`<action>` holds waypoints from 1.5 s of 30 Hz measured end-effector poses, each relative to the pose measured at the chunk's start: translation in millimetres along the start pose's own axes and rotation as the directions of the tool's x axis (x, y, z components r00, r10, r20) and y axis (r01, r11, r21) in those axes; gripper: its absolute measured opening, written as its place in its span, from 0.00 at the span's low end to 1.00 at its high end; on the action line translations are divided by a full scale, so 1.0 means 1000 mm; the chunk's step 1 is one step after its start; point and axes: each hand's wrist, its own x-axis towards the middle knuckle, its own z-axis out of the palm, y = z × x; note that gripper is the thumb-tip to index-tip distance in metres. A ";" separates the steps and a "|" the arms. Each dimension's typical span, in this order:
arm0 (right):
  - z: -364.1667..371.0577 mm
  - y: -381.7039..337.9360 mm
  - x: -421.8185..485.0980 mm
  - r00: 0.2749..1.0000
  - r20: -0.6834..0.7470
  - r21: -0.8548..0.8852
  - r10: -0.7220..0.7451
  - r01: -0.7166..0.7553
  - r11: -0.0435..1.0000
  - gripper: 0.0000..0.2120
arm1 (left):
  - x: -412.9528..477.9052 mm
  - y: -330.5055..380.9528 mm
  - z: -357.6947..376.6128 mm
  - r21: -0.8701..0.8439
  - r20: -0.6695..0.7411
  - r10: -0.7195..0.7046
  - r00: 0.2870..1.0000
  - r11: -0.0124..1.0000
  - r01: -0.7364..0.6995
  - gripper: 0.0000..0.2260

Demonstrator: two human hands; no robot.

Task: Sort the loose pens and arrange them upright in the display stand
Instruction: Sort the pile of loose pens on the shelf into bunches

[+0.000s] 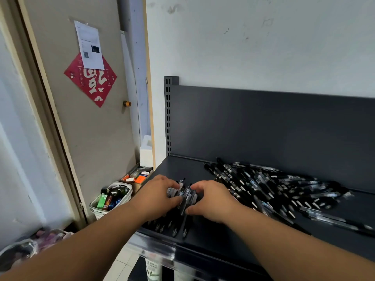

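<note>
Both bare forearms enter from the near edge and meet over the left end of a dark shelf (304, 236). Left hand (157, 196) and right hand (213, 199) face each other, fingers curled partway inward, pressing from both sides on a small bundle of pens (185, 196) that lies flat on the shelf surface. Pen tips of that bundle point toward the near edge. Whether either hand fully encloses a pen cannot be determined.

A larger pile (269, 187) of loose pens lies to the right, spread across the shelf; barrels are slim, black and clear plastic, some with white labels.

Shelf surface and back panel (274, 126) are matte dark grey metal. A slotted upright (168, 116) stands at the far left corner. Behind it rises a scuffed pale wall (253, 41).

At left, a beige door (97, 128) carries a red diamond poster (90, 80) and a white sheet (89, 45). On the floor below, a white basket (110, 199) holds bottles and boxes.
</note>
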 end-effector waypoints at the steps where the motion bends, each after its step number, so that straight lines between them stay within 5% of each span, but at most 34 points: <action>1: 0.000 0.000 0.000 1.000 -0.001 -0.006 -0.001 0.001 1.000 0.35 | 0.000 0.001 -0.001 -0.009 -0.003 0.001 1.000 1.000 -0.001 0.17; 9: 0.002 0.003 0.002 0.999 -0.037 -0.039 -0.024 0.023 0.999 0.33 | -0.006 0.000 -0.008 0.060 -0.018 -0.109 0.994 0.992 0.110 0.10; 19: 0.009 -0.003 0.010 0.996 -0.051 -0.065 -0.071 0.067 0.996 0.23 | -0.011 0.010 -0.013 0.139 0.054 -0.193 0.980 0.973 0.184 0.14; 35: -0.063 0.054 -0.017 0.980 -0.196 -0.120 0.013 -0.037 0.992 0.26 | 0.015 0.063 0.010 0.127 -0.083 0.053 0.995 0.991 -0.043 0.20; 45: -0.083 0.104 -0.024 0.976 -0.191 -0.076 0.107 -0.123 0.990 0.24 | 0.060 0.098 0.043 0.082 0.013 0.036 0.999 0.996 -0.037 0.16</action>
